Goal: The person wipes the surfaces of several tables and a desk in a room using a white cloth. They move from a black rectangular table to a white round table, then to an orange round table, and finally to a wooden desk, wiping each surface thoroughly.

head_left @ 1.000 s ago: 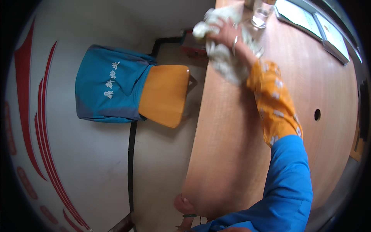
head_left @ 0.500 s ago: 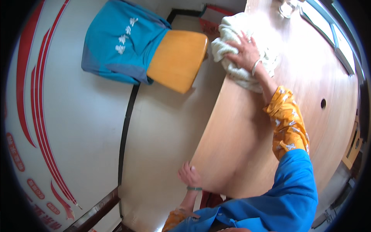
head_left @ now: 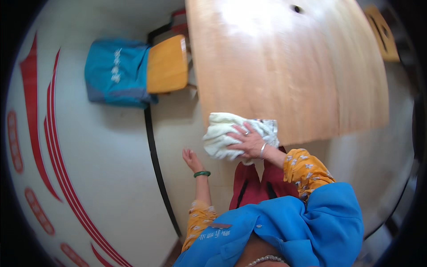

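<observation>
A bunched whitish towel (head_left: 220,135) lies over the near left corner of the wooden table, part of it hanging past the edge. Flat on top of it presses my right hand (head_left: 251,141), fingers spread, a ring and a silver bracelet showing. My left hand (head_left: 192,161) is off the table, to the left of the towel and apart from it. Its fingers are loosely bent with nothing in them, and a green bangle circles the wrist. Some of the towel is hidden beneath my right palm.
The light wooden table (head_left: 284,80) stretches away ahead, with a round dark hole (head_left: 296,8) in its top. To the left stands a wooden chair (head_left: 167,64) with a teal jacket (head_left: 118,73) over its back. A white wall (head_left: 102,178) with red stripes runs along the left.
My right hand has brought the towel from the far left edge of the table to its near corner. My left hand has come off the table corner. The whole view has shifted.
</observation>
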Tool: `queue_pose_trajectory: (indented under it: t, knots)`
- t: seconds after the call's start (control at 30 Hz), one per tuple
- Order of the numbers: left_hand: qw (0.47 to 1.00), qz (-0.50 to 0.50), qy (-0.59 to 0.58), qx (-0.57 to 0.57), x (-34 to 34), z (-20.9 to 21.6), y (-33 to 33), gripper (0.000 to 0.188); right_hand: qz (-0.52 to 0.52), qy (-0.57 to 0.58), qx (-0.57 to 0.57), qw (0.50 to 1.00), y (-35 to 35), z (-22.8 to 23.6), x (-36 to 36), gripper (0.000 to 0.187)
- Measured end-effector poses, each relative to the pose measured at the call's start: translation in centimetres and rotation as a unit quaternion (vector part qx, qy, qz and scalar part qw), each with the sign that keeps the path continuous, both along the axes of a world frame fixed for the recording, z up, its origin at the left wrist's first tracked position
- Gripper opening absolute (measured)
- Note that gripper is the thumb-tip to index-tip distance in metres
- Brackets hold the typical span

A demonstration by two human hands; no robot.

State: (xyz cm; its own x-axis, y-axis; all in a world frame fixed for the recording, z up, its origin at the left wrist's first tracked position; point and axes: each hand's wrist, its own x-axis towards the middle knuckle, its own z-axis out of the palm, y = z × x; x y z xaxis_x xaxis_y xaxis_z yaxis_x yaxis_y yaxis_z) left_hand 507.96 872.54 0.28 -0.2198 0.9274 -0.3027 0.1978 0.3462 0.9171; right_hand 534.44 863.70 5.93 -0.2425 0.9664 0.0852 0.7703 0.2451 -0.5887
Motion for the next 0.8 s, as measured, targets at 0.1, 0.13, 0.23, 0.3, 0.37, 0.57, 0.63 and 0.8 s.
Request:
queue_pose_trajectory:
  t: [0.1,0.13,0.23,0.3,0.37,0.57,0.63,0.8]
  knots:
    - [0.987,-0.104,0.102,-0.067,-4.5,-0.9,-3.0,0.055,-0.14,-0.057,0.036,0.988,-7.7,0.4,2.6,0.058]
    - [0.978,-0.144,0.128,-0.081,-5.9,-1.3,-4.1,0.055,-0.198,-0.1,0.048,0.974,-10.0,-0.5,3.2,0.056]
    - [0.954,-0.211,0.162,-0.138,-9.9,-1.9,-3.2,0.055,-0.351,-0.136,0.056,0.925,-14.1,-2.2,5.0,0.05]
    - [0.937,-0.246,0.198,-0.151,-12.9,-1.7,-6.5,0.054,-0.449,-0.189,0.043,0.872,-19.6,-3.9,5.7,0.048]
    - [0.919,-0.282,0.2,-0.192,-15.5,-2.3,-8.5,0.052,-0.564,-0.149,0.014,0.812,-24.1,-3.2,6.7,0.046]
    - [0.825,-0.372,0.241,-0.351,-17.0,-2.5,-11.0,0.042,-0.791,0.077,-0.219,0.565,-45.1,-5.6,1.6,0.037]
    - [0.799,-0.396,0.25,-0.378,-16.5,-3.1,-11.9,0.035,-0.835,0.188,-0.16,0.491,-55.2,-8.0,-5.8,0.038]
    - [0.757,-0.478,0.273,-0.352,-13.5,-6.0,-13.8,0.018,-0.873,0.263,-0.228,0.341,-74.0,-11.8,-32.7,0.036]
